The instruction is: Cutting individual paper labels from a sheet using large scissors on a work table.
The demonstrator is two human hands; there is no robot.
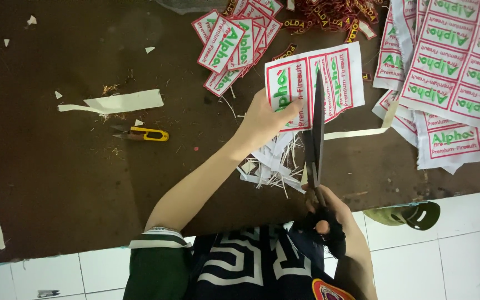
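Scissors [316, 139] run up between 2 patches — my right hand [329, 214] is curled through the handles. My left hand [265, 119] pinches the patch sheet [329, 78] above the brown table [56, 194], taut so I see the blades track the gap.

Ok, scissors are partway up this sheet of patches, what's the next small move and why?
Probably close the scissors and cut further up the white gap between the red-bordered patches: the blades lie along that gap, the right hand grips the handles, and the left hand holds the sheet.
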